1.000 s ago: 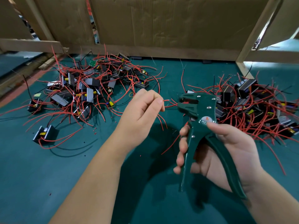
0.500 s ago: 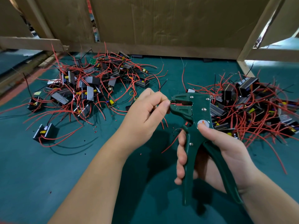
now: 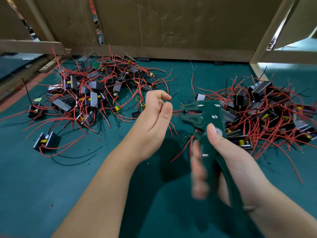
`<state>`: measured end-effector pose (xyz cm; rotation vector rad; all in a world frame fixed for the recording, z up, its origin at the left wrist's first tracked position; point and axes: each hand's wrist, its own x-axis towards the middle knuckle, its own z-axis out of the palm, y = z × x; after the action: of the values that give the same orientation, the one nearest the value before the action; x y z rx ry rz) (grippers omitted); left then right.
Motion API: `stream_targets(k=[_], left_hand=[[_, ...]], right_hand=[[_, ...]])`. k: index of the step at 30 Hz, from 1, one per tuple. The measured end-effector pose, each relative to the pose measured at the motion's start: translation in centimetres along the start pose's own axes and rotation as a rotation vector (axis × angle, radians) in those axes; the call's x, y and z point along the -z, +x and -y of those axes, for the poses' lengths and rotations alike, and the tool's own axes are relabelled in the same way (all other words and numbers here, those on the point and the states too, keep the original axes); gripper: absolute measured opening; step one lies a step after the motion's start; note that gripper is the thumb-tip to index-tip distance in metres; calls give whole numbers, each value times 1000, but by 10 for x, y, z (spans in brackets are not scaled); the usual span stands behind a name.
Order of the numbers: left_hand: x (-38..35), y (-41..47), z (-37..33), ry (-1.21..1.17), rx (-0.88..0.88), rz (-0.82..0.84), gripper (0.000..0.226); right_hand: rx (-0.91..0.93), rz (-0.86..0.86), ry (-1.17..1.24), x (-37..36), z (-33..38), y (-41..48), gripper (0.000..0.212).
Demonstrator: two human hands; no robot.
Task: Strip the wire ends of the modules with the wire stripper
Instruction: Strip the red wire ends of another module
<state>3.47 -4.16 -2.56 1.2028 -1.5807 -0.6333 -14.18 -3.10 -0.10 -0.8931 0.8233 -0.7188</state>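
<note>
My right hand [image 3: 228, 162] grips the dark green metal wire stripper [image 3: 200, 114], fingers [image 3: 199, 169] curled round its handles. At its 9 o'clock my left hand [image 3: 152, 124] hangs loose, fingers apart, holding nothing. Black box-shaped modules with red wires lie heaped on the green desk [image 3: 42, 186] at 10 o'clock [image 3: 89, 93] and 2 o'clock [image 3: 265, 109].

A left pile of modules [image 3: 96, 93] and a right pile of modules [image 3: 267, 110] are spread on the table [image 3: 42, 186]. A single module [image 3: 46, 140] is set nearer, before the left pile. Between the piles the wire stripper [image 3: 200, 114] is held in the right hand [image 3: 228, 162], with the left hand [image 3: 152, 124] just left of it. A cardboard wall [image 3: 171, 28] is stood behind.
</note>
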Motion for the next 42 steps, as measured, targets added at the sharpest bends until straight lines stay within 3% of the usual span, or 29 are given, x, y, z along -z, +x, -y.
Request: stream_targets(k=[2, 9, 12, 16, 21, 23, 26, 29, 31, 33, 36, 42], left_hand=[[-2, 0, 3, -112, 23, -16, 26], [-14, 3, -8, -255, -176, -173, 58], [-25, -1, -19, -332, -297, -110, 53], [-34, -5, -28, -323, -389, -64, 54], [-36, -11, -31, -300, -390, -7, 64], [-38, -12, -29, -262, -377, -30, 66], [-29, -6, -22, -69, -354, -164, 72], [0, 4, -7, 208, -258, -361, 82], [21, 8, 2, 375, -84, -528, 82], [37, 11, 13, 552, 225, -708, 61], [50, 11, 26, 700, 581, -698, 38], [62, 10, 33, 806, 771, -557, 41]], right_hand=[[-9, -83, 72, 9, -2, 6, 45], [-117, 264, 374, 7, -7, -1, 64], [-158, 367, 445, 9, -6, 3, 68], [-161, 365, 426, 11, -5, 6, 65], [-130, 482, 482, 14, -3, 4, 56], [-73, 475, 420, 14, -3, 4, 53], [129, 277, 308, 13, -4, 5, 62], [317, 20, 229, 19, 2, 5, 85], [391, -105, 161, 26, 8, 3, 62], [408, -203, 85, 32, 11, 1, 39], [426, -308, -15, 33, 11, 0, 9], [376, -382, -146, 38, 12, -2, 14]])
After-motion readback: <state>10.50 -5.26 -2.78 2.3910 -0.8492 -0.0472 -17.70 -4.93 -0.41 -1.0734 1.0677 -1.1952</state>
